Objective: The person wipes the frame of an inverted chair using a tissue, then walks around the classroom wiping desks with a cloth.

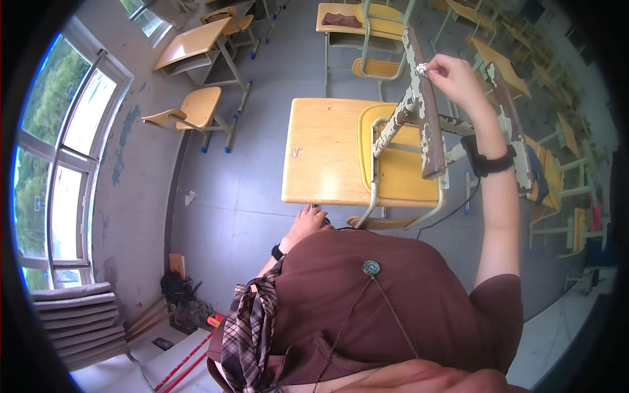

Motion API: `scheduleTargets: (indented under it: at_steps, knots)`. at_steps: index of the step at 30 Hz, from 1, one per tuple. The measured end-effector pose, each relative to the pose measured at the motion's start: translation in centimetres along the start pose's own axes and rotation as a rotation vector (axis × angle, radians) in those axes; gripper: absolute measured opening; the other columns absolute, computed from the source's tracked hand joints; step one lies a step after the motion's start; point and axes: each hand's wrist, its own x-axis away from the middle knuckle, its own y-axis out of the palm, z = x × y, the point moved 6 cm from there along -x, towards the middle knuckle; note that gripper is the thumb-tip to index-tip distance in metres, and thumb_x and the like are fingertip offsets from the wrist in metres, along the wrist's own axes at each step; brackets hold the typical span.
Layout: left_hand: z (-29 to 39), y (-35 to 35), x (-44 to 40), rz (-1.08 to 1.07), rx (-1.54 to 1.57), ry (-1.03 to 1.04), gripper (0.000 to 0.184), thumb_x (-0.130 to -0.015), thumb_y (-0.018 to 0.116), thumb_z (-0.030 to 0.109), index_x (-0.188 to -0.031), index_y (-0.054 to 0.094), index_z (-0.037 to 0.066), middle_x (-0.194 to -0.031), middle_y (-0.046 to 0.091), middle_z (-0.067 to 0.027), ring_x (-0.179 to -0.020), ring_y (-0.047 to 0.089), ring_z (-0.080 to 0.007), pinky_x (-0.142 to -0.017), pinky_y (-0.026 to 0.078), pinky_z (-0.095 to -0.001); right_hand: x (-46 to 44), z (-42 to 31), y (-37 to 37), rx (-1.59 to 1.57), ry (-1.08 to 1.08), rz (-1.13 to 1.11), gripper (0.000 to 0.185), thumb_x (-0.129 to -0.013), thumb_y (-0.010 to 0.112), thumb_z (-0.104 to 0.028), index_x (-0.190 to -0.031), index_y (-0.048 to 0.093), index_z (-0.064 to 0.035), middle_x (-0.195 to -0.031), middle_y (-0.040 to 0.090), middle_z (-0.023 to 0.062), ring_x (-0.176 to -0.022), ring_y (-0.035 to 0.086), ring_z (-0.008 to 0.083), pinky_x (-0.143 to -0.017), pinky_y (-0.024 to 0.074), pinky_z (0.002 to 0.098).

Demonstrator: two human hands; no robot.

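Raised at the upper right, my right hand (452, 77) pinches a small crumpled white piece (422, 68) against a peeling brown and cream bar (429, 124). The bar belongs to an upturned frame standing over a yellow chair (403, 157) and a wooden desk (324, 150). My left hand (306, 223) is low, by the desk's near edge, with its fingers bent around something dark that is mostly hidden. A black band sits on each wrist.
Windows (72, 150) line the left wall. A wooden chair (198, 108) and another desk (192, 44) stand at the upper left. More desks and chairs fill the right side. A dark cable (452, 219) hangs near my right arm. Folded grey cloth (78, 321) lies lower left.
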Motion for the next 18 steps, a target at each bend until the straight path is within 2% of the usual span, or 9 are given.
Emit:
scheduleTargets:
  at_steps: [2, 9, 17, 18]
  knots:
    - [-0.1, 0.6, -0.3, -0.031, 0.018, 0.014, 0.048, -0.081, 0.055, 0.040, -0.117, 0.050, 0.007, -0.121, 0.046, -0.0147, -0.124, 0.031, -0.0360, -0.099, 0.027, -0.0534, -1.6, 1.1, 0.4, 0.039, -0.006, 0.000, 0.016, -0.076, 0.059, -0.014, -0.083, 0.062, 0.0002, -0.070, 0.062, 0.0125, -0.063, 0.059, 0.0212, -0.060, 0.0456, 0.0296]
    - [0.9, 0.6, -0.5, -0.061, -0.022, 0.052, 0.049, -0.082, 0.052, 0.042, -0.118, 0.049, 0.009, -0.124, 0.045, -0.0131, -0.125, 0.030, -0.0350, -0.100, 0.026, -0.0529, -4.7, 3.2, 1.2, 0.087, -0.033, 0.038, 0.015, -0.076, 0.058, -0.013, -0.084, 0.062, -0.0005, -0.072, 0.062, 0.0143, -0.064, 0.059, 0.0245, -0.061, 0.0458, 0.0307]
    - [1.5, 0.8, -1.0, -0.116, -0.049, 0.044, 0.047, -0.083, 0.052, 0.043, -0.118, 0.050, 0.011, -0.123, 0.047, -0.0116, -0.125, 0.030, -0.0341, -0.101, 0.026, -0.0518, 0.0, -1.6, 0.5, 0.073, -0.050, -0.049, 0.013, -0.077, 0.056, -0.010, -0.080, 0.060, 0.0018, -0.074, 0.062, 0.0173, -0.069, 0.061, 0.0292, -0.062, 0.0461, 0.0340]
    - [1.5, 0.9, -1.1, -0.117, -0.047, 0.046, 0.047, -0.083, 0.052, 0.043, -0.118, 0.050, 0.011, -0.123, 0.047, -0.0116, -0.125, 0.031, -0.0340, -0.101, 0.026, -0.0516, 0.9, -2.5, 0.2, 0.068, -0.050, -0.052, 0.012, -0.077, 0.056, -0.008, -0.081, 0.060, 0.0024, -0.073, 0.062, 0.0165, -0.067, 0.060, 0.0273, -0.061, 0.0459, 0.0326]
